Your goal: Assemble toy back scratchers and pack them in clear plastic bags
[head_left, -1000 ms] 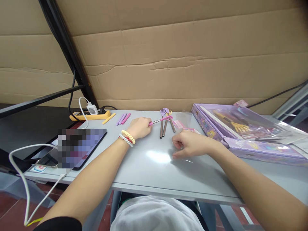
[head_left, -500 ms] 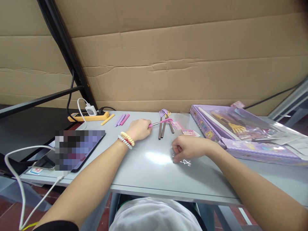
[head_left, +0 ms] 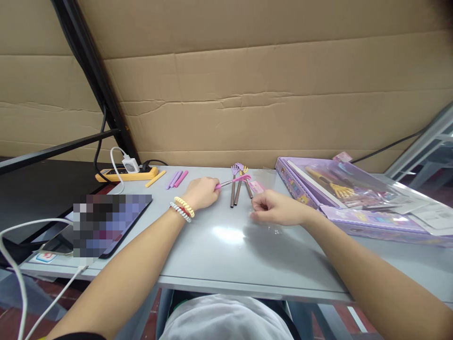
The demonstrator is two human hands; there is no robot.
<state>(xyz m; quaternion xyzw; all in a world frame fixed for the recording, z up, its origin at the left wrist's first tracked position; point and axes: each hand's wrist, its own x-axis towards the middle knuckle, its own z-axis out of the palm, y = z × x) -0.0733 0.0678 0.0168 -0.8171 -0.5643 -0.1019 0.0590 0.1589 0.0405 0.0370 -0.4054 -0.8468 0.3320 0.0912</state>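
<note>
My left hand (head_left: 201,192) is closed around the pink handle of a small hand-shaped back scratcher (head_left: 241,178), its metal rod and pink head pointing right. That head crosses over several back scratchers with purple and yellow heads and dark metal rods (head_left: 238,192) lying on the table. To the right, my right hand (head_left: 274,207) has its fingers curled in a pinch just above the tabletop. Glinting clear plastic (head_left: 274,230) shows under it, apparently a wrapper in its fingers. Pink-printed card (head_left: 257,187) in clear film lies behind that hand.
A purple box (head_left: 304,196) holding packaged pieces stands at the right. Purple, pink (head_left: 181,179) and yellow sticks (head_left: 155,178) lie at the back left. Nearby are a yellow power strip (head_left: 130,175) and a tablet (head_left: 132,219) with white cables. Cardboard (head_left: 226,85) walls the back.
My right hand has risen slightly away from the table's front edge, and the clear plastic has shifted with it. My left hand still grips the pink back scratcher. The view has shifted slightly.
</note>
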